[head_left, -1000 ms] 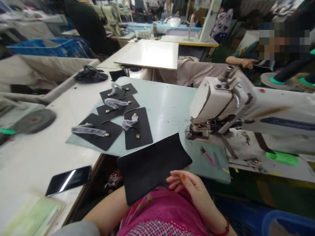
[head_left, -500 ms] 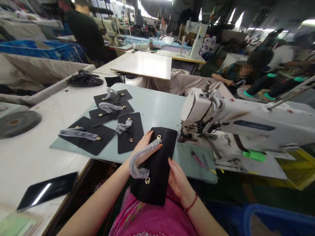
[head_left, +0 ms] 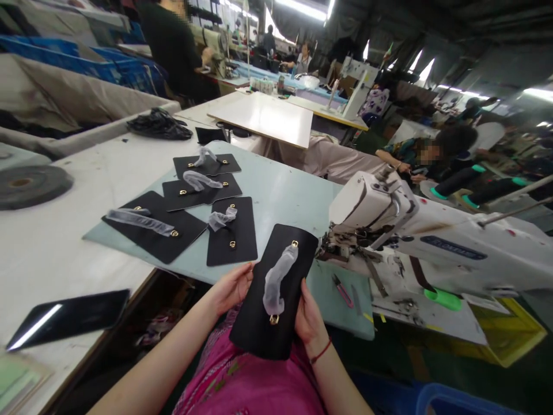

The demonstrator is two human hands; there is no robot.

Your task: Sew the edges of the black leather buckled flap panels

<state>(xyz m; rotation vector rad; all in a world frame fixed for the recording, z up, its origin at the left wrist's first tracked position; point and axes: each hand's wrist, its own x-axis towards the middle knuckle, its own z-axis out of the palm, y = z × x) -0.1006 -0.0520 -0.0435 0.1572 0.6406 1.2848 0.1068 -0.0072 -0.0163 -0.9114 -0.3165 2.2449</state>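
Note:
In front of my lap I hold a black bag panel point(head_left: 254, 311), tilted and slightly bowed. Its handle point(head_left: 276, 282) is wrapped in clear plastic and joined by a gold fitting at each end. My left hand point(head_left: 233, 286) grips the panel's left edge, fingertips partly hidden behind it. My right hand point(head_left: 309, 317), with a red cord at the wrist, closes on the right edge, thumb in front. Several similar black panels point(head_left: 158, 225) with wrapped handles lie on the pale green board point(head_left: 285, 196), some overlapping.
A white sewing machine point(head_left: 415, 236) stands at right, its head near the panel. Pink-handled thread snips point(head_left: 343, 290) lie below it. At left are a phone point(head_left: 69, 317), a grey tape roll point(head_left: 34, 185) and a black plastic bag point(head_left: 159, 124). A blue bin point(head_left: 449, 400) is at lower right.
My left hand has come off the handle and front face and now holds the left edge. The handle has flopped over onto the panel. My right hand keeps its grip.

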